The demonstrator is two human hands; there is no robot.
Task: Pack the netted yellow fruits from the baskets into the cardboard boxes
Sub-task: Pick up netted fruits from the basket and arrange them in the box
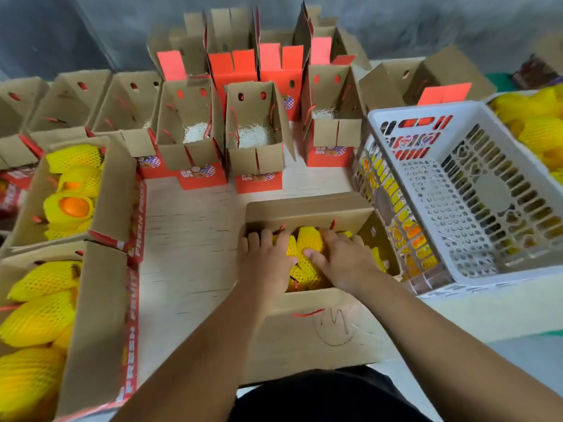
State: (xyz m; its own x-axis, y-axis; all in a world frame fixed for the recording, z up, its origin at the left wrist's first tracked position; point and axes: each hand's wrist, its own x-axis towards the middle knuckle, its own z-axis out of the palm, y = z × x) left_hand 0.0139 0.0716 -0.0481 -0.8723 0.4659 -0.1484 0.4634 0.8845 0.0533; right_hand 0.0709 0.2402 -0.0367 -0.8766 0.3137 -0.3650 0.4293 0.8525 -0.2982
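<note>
I see both hands inside the open brown cardboard box [307, 208]: the left hand [265, 257] and right hand [344, 258] seemingly press, fingers spread, on yellow foam-netted fruits [309, 243]. Right of them sits an empty white slotted plastic basket [457, 190].

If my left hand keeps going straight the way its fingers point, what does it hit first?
Probably the far wall of the cardboard box, just beyond the left hand resting on netted fruit; depth is unclear.
</note>
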